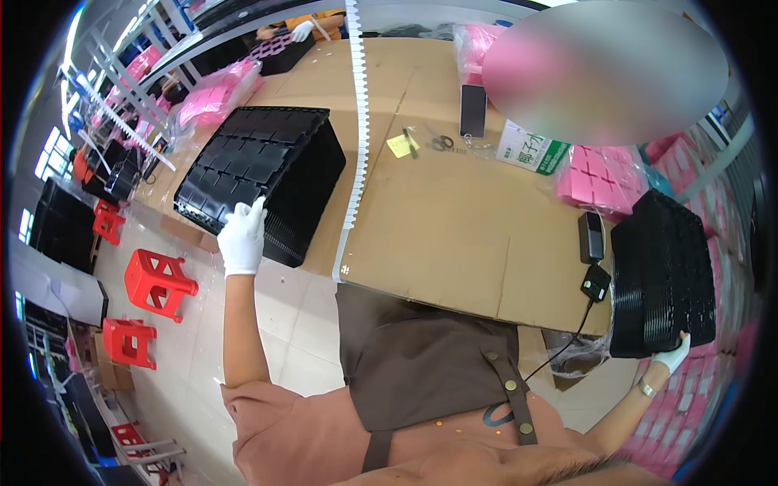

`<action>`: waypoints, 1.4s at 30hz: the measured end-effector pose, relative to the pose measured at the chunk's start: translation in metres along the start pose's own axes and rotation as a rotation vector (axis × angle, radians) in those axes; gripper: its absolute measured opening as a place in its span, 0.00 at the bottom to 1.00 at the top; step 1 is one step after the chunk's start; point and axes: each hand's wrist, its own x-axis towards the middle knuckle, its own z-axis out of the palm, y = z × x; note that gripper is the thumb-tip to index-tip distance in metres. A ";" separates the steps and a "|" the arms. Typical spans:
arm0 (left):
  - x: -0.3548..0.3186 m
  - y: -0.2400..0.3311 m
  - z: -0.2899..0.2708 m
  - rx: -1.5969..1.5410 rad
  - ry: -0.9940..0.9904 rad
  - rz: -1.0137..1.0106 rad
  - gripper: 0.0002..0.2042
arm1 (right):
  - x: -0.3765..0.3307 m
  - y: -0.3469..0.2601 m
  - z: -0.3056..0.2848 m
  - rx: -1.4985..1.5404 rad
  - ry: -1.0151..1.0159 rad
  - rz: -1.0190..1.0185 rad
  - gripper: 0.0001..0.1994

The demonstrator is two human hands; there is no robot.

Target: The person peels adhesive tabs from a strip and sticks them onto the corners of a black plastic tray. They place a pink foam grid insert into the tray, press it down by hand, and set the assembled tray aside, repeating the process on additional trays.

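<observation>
A stack of black plastic trays [255, 158] with a ridged top stands at the left of the cardboard-covered table [438, 211]. My left hand [243, 233], in a white glove, rests at its near edge, a finger stretched out along the top. At the far right, a second stack of thin black plastic trays [663, 275] stands by the table's right edge. My right hand [672, 355], also gloved, grips its lower near corner, with some fingers hidden beneath.
A white toothed strip [354, 154] crosses the table. Scissors [441, 142], a yellow note [400, 146], a phone [472, 111], a power adapter [592, 237] and wrapped pink trays [598, 176] lie there. Red stools [159, 283] stand left. A co-worker's gloved hand [302, 31] is at the far end.
</observation>
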 end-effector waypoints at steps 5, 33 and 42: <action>0.005 -0.005 0.007 -0.190 -0.116 -0.084 0.11 | -0.044 0.013 -0.004 0.013 -0.117 -0.024 0.24; -0.039 0.135 0.147 -0.594 -0.321 -0.644 0.19 | -0.111 0.245 0.151 -0.414 -0.771 0.379 0.21; -0.026 0.147 0.106 -0.608 -0.816 -0.654 0.24 | -0.107 0.209 0.179 -1.031 -0.647 -0.417 0.25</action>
